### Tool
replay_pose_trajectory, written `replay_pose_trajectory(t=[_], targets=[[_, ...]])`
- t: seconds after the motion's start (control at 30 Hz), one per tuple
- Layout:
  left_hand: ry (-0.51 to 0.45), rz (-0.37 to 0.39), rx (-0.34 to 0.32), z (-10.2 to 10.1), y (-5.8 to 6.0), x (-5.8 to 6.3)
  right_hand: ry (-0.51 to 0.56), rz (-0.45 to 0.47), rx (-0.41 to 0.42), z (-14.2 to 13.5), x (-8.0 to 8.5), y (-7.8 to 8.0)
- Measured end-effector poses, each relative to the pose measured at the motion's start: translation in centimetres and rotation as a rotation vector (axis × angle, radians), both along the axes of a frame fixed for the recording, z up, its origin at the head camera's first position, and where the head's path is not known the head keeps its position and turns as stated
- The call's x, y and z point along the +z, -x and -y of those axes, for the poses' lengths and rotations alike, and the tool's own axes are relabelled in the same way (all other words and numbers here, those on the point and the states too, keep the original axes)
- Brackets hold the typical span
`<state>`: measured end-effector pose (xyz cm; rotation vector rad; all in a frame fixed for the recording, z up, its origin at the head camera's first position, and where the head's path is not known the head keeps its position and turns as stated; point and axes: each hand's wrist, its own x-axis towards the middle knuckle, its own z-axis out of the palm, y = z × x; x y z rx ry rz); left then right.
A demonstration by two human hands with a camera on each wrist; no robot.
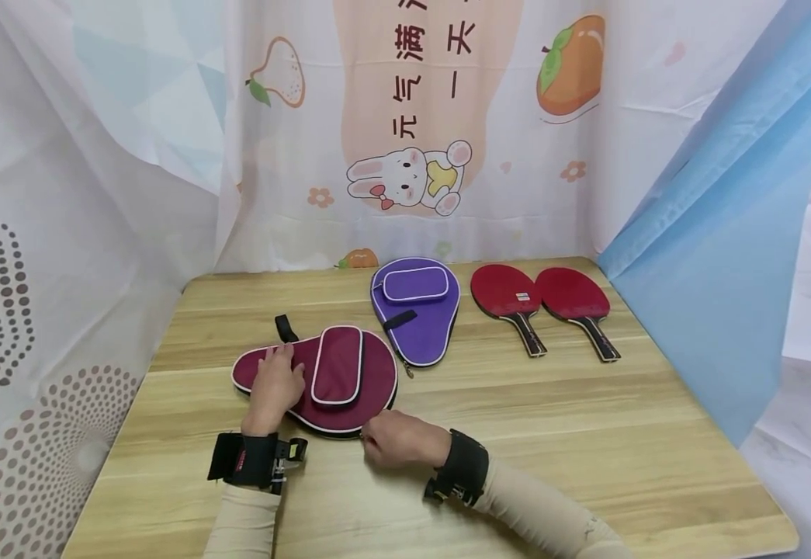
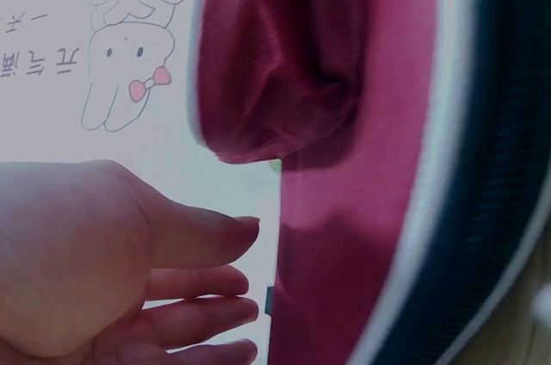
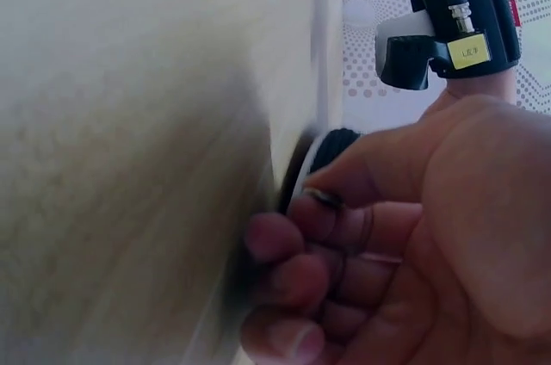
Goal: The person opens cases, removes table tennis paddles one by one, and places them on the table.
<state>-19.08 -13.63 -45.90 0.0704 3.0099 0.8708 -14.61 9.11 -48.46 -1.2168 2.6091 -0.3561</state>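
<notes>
A maroon table tennis paddle case (image 1: 377,365) with white piping lies on the table, its narrow end to the left and its raised pocket (image 1: 337,365) facing up. My left hand (image 1: 275,388) rests on the narrow part with relaxed fingers. In the left wrist view, the case's dark zipper edge (image 2: 491,124) runs along the right side. At the case's near edge, my right hand (image 1: 401,439) pinches a small metal zipper pull (image 3: 324,197) between thumb and index finger. The other fingers of that hand are curled. Whether the case holds anything cannot be seen.
Behind the maroon case lies a purple paddle case (image 1: 429,326) with its own zipper and strap. Two red table tennis paddles (image 1: 503,291) lie side by side at the back right. A black strap loop (image 1: 285,328) sticks up behind the maroon case. Printed curtains (image 1: 293,225) surround the wooden table (image 1: 552,435).
</notes>
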Motion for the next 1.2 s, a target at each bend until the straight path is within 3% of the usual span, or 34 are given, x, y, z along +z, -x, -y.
replay_pose_trajectory(t=[0.23, 0.4, 0.63, 0.8, 0.93, 1.07, 1.2], targets=[[-0.010, -0.078, 0.045, 0.8, -0.5, -0.1, -0.001, 0.059, 0.088, -0.4, 0.3, 0.6], [-0.012, -0.059, 0.053, 1.2, -0.9, -0.4, -0.004, 0.013, 0.052, -0.5, 0.3, 1.2], [-0.002, -0.019, 0.044, 1.2, -1.3, -0.5, -0.053, 0.005, -0.110, -0.4, 0.5, 3.3], [0.015, -0.008, 0.003, 0.6, -1.6, -0.3, -0.158, -0.028, -0.363, 0.0, 0.9, 6.7], [0.023, 0.027, -0.068, -0.5, -1.9, -0.3, -0.182, -0.096, -0.530, 0.5, 1.5, 9.3], [0.004, 0.120, -0.104, -1.5, -2.2, -0.3, -0.185, -0.103, -0.596, 0.9, 1.6, 10.7], [0.013, 0.143, -0.073, -2.0, -2.3, -0.4, -0.181, -0.083, -0.602, 1.1, 1.3, 11.0]])
